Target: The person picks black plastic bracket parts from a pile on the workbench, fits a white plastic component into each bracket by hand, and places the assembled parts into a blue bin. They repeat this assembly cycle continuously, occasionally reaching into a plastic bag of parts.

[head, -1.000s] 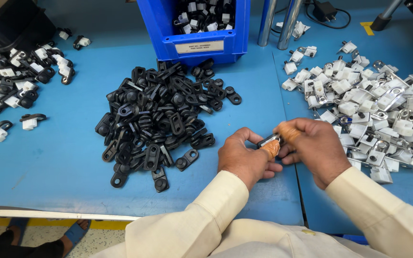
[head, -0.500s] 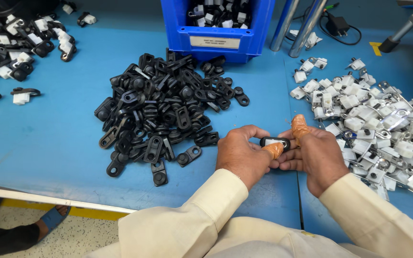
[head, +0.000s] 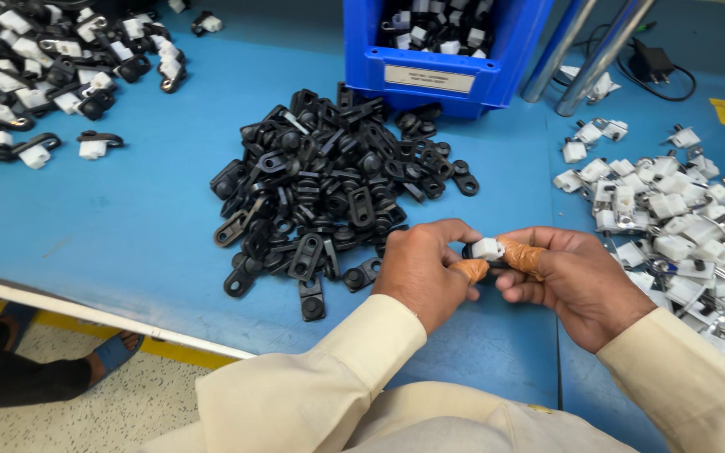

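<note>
My left hand [head: 424,270] and my right hand [head: 572,281] meet over the blue table [head: 127,218], both pinching one small part [head: 487,249] with a white block on a black piece. Tan tape wraps a thumb or fingertip on each hand. A heap of black plastic clips [head: 329,184] lies just left of my left hand. A spread of white and metal clips [head: 681,226] lies to the right of my right hand. Most of the black piece is hidden by my fingers.
A blue bin [head: 446,50] with assembled black-and-white parts stands at the back centre. More assembled parts [head: 35,75] lie at the far left. Two metal poles [head: 572,50] rise at the back right, near a black plug and cable [head: 656,63]. Another person's sandalled feet [head: 111,352] show below the table edge.
My hands stay together on the part; the white block now shows between my thumbs, turned up. The camera has shifted slightly, so the table contents sit a little differently in view.
</note>
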{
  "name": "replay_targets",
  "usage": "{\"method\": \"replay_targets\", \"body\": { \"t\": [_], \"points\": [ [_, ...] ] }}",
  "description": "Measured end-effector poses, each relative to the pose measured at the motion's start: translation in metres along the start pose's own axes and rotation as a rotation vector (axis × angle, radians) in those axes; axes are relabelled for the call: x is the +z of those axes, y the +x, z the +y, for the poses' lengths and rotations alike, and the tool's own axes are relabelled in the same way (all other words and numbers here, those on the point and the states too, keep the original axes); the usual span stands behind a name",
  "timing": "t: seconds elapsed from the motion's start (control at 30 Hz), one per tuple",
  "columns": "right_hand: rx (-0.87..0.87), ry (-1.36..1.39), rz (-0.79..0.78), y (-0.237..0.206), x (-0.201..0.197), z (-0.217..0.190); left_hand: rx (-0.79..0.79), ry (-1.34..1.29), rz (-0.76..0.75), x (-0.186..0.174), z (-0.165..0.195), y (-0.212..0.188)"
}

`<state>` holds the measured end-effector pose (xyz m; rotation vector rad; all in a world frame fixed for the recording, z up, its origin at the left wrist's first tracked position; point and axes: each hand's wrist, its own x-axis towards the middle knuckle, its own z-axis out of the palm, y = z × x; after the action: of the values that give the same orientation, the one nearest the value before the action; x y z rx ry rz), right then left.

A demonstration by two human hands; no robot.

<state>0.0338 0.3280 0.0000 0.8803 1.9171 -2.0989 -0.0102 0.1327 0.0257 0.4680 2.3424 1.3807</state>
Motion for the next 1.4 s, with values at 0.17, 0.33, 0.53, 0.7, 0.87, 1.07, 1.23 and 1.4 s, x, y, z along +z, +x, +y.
{"method": "replay_targets", "body": {
  "t": [0.17,0.33,0.53,0.7,0.87,1.07,1.23,1.4],
  "points": [
    [0.09,-0.332,-0.166,0.009,0.01,-0.036,0.033,0.187,-0.074,-0.022,0.001,-0.009],
    [-0.492,-0.062,-0.068,0.022,0.023,-0.122,-0.145,-0.064,0.082,-0.049,0.004,-0.012],
    [-0.502,-0.286,0.115,0.026,0.033,-0.073,-0.138,-0.211,0.097,-0.052,-0.009,-0.016],
    [-0.966,-0.876,0.224,0.05,0.047,-0.037,-0.158,-0.151,0.218,-0.051,-0.012,-0.014],
    [-1.2,-0.773,0.068,0.077,0.093,-0.073,-0.079,-0.103,0.335,-0.067,-0.016,-0.007],
    [-1.116,-0.94,0.006,0.1,0.152,-0.105,-0.097,-0.147,0.298,-0.069,-0.027,-0.024],
    [-1.338,-0.972,-0.026,0.082,0.135,-0.111,-0.169,-0.156,0.239,-0.076,-0.035,-0.037],
    [-1.465,-0.783,-0.137,0.084,0.103,-0.148,-0.204,-0.154,0.21,-0.078,-0.036,-0.039]
  ]
}}
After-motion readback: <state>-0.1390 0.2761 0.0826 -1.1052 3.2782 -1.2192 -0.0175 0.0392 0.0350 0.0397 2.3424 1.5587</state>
